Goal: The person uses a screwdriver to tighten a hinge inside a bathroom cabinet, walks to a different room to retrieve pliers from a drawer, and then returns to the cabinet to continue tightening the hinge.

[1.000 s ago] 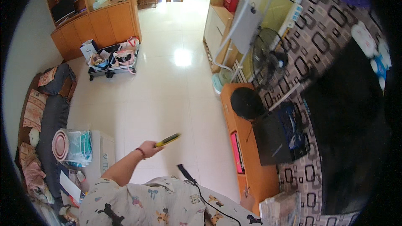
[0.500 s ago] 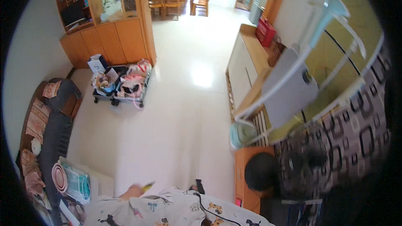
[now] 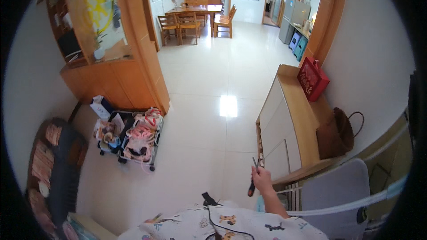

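Note:
My right hand [image 3: 261, 180] is raised over the floor beside the low cabinet. It is closed around what looks like a screwdriver [image 3: 251, 189], with a black and orange handle below the fist and a thin metal end above it. Of my left hand, little can be made out. A small blurred yellowish patch [image 3: 154, 218] shows at the edge of my patterned white top [image 3: 191, 224], and the fingers there are hidden.
An open suitcase [image 3: 156, 144] packed with clothes lies on the left, near a dark sofa [image 3: 66, 164]. The low cabinet [image 3: 278, 129] on the right carries a red box [image 3: 312, 80] and a brown basket [image 3: 336, 135]. A grey ironing board [image 3: 336, 191] stands nearer. Dining chairs [image 3: 189, 26] are far ahead.
The view has moved forward, bringing the cabinet and suitcase nearer. My right hand has come into sight with the screwdriver. My left hand, earlier visible with a yellow tool, is now mostly hidden.

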The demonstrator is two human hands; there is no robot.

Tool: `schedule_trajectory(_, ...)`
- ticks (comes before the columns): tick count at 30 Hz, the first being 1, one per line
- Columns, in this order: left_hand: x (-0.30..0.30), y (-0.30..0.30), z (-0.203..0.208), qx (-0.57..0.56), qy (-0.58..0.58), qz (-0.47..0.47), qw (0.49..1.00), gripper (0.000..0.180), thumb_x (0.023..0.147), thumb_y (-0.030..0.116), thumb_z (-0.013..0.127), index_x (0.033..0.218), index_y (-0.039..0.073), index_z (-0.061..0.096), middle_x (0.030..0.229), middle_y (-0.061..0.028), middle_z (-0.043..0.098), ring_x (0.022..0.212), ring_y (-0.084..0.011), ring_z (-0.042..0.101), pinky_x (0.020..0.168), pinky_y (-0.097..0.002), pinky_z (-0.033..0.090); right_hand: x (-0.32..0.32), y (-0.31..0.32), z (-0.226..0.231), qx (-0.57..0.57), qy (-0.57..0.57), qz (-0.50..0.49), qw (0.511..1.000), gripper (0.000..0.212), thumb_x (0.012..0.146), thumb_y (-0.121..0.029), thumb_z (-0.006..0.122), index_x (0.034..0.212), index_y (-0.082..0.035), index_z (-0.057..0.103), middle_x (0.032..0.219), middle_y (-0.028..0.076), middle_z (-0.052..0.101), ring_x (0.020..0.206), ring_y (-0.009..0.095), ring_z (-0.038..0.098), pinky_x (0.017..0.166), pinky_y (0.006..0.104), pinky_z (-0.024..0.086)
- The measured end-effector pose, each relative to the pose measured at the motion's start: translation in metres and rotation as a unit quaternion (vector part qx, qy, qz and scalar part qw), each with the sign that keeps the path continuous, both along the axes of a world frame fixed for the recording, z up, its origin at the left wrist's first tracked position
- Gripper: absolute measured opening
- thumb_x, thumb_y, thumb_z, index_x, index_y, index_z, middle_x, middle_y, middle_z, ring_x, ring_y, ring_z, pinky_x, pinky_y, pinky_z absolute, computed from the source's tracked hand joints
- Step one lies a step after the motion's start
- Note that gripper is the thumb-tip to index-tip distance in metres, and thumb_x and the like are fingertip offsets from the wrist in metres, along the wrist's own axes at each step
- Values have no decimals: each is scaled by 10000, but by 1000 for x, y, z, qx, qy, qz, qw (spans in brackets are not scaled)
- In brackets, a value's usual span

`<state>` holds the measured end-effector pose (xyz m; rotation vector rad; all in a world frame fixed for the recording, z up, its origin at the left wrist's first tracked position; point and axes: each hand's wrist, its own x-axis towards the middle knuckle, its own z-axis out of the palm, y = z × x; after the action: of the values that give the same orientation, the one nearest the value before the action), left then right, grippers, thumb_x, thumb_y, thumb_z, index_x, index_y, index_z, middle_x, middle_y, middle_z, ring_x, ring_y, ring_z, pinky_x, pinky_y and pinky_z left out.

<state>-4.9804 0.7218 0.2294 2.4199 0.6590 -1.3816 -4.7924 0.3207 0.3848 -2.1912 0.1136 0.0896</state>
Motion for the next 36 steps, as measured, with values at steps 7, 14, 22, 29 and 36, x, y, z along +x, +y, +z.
schedule_trajectory(7, 429, -157, 97, -246, -376, -131, 884, 401, 783, 436, 523, 899, 58, 592, 753, -156, 609, 721, -285, 594, 645, -345, 461, 141, -71, -24, -98, 7, -138, 986, 346, 814, -292, 499, 662, 13, 563, 601, 179, 555, 592, 342, 543, 554, 412, 408)
schedule_trajectory(14, 604, -102, -1, -113, -296, -112, 942, 406, 797, 465, 451, 950, 117, 593, 876, -160, 604, 855, -329, 562, 750, -376, 442, 382, -74, -7, -52, -19, -135, 989, 311, 818, -260, 519, 653, -1, 568, 555, 139, 563, 494, 263, 560, 487, 363, 426)
schedule_trajectory(22, 711, 20, -17, 65, 63, 49, 995, 449, 783, 454, 455, 1053, 112, 564, 1018, -163, 570, 964, -288, 539, 815, -347, 423, 695, -34, -9, 145, -57, 51, 987, 322, 858, -239, 502, 674, 23, 535, 576, 62, 550, 524, 117, 532, 484, 264, 431)
schedule_trajectory(29, 962, 4, -24, 45, 78, 22, 996, 471, 771, 445, 463, 1072, 94, 552, 1056, -169, 554, 994, -283, 528, 833, -338, 417, 894, -124, -106, 2, 86, -249, 965, 333, 853, -264, 469, 705, 18, 568, 547, 86, 548, 507, 180, 546, 503, 325, 441)
schedule_trajectory(36, 1348, -95, -7, -16, -152, -128, 980, 468, 753, 447, 479, 1006, 68, 587, 960, -196, 582, 929, -320, 551, 787, -357, 440, 917, -197, -209, -168, 458, -250, 836, 435, 812, -371, 478, 876, 44, 592, 774, 227, 600, 761, 352, 586, 724, 405, 445)
